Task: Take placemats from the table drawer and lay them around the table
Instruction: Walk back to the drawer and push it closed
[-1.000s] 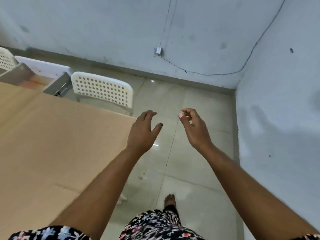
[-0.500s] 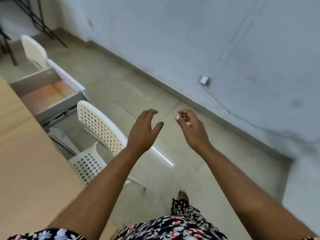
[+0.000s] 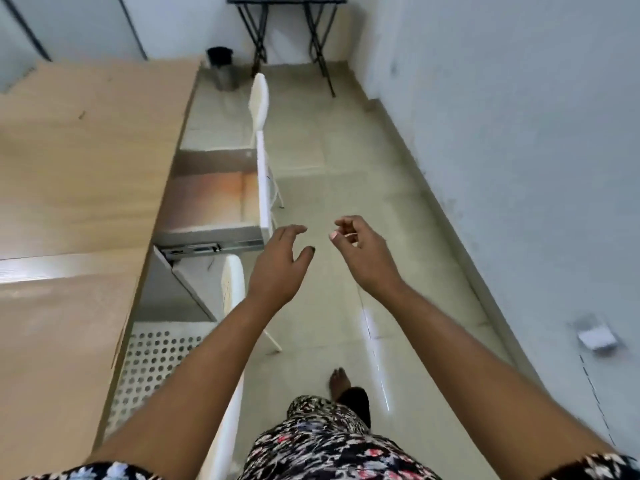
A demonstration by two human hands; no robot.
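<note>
1. Hovering over the floor, the left hand [image 3: 277,268] and right hand [image 3: 367,254] hold nothing, fingers loosely curled.
2. Ahead and left, the open drawer [image 3: 211,202] juts from the bench [image 3: 86,150].

Matt wood-look table [image 3: 86,161], perforated white plastic chair [image 3: 156,355], glossy tiled floor [image 3: 346,161]

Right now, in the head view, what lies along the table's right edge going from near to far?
Perforated white chair → open drawer with an orange-tinted bottom → second white chair → dark bin → black folding stand against the far wall.
</note>
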